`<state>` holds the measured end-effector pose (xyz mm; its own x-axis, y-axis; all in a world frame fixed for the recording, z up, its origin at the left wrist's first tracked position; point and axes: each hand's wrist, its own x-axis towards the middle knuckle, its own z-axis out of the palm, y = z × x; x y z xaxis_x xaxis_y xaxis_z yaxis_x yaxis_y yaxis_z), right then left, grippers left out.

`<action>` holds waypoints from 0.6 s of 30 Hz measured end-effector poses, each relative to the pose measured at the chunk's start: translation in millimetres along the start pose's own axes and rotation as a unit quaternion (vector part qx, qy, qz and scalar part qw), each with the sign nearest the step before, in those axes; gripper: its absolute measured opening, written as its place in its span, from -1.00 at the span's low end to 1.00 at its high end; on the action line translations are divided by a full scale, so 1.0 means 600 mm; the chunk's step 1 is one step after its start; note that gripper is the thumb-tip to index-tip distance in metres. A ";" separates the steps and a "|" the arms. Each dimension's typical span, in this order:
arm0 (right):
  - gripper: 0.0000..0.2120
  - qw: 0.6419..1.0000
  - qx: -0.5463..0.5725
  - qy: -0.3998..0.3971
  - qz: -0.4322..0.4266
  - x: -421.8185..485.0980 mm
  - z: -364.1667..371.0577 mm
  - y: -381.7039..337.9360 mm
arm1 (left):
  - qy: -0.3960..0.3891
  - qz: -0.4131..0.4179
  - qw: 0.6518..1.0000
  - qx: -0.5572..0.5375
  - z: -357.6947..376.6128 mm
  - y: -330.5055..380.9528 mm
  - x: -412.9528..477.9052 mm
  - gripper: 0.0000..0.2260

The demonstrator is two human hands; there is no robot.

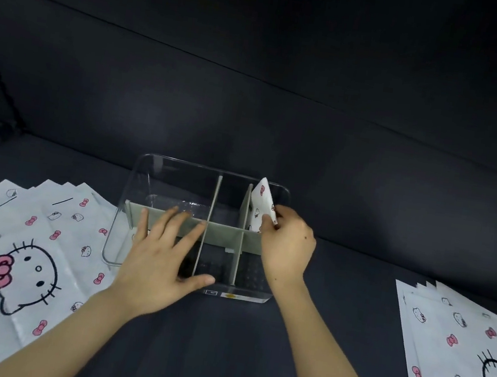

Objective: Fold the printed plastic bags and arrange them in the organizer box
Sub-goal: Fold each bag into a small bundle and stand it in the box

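Dark sofa fabric (218,358) runs under everything. At lower left and lower right lie a left stack (11,252) and a right stack (455,358) of flat white bags printed with cat faces and pink bows. Mid-frame, the left hand (155,264) spreads straight fingers over the clear organizer box (211,169) with grey dividers; its front sticker (236,296) is unreadable. The right hand (288,247) pinches a folded bag (262,209), upright in the far right compartment.

Dark sofa (219,352) carries organizer box (199,165), left bags (29,238), right bags (455,358).
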<state>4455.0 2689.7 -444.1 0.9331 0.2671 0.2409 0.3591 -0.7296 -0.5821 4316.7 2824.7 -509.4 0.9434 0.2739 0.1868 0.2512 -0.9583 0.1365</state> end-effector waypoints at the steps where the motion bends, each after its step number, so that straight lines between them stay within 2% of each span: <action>1: -0.89 1.000 0.012 0.002 0.000 -0.003 -0.001 0.005 | -0.001 0.005 1.000 -0.001 0.000 0.001 0.000 -0.20; 4: -0.88 1.000 0.004 0.018 -0.014 -0.011 -0.001 0.020 | -0.003 0.025 1.000 -0.007 -0.001 0.012 -0.002 -0.21; 8: -0.84 0.997 -0.069 -0.016 -0.041 -0.014 0.012 0.030 | -0.004 0.044 0.999 -0.012 0.002 0.037 0.008 -0.21; 13: -0.79 0.979 -0.139 0.088 -0.124 -0.020 0.036 0.062 | -0.008 0.040 0.999 -0.015 0.005 0.045 0.017 -0.20; 18: -0.68 0.973 -0.138 0.117 -0.142 -0.023 0.027 0.068 | 0.048 0.034 0.997 -0.054 -0.007 0.032 0.009 -0.28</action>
<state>4457.2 2666.6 -483.8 0.7548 0.3553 0.5513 0.5527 -0.7971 -0.2431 4325.9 2808.1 -501.8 0.9316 0.2191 0.2901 0.1567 -0.9620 0.2234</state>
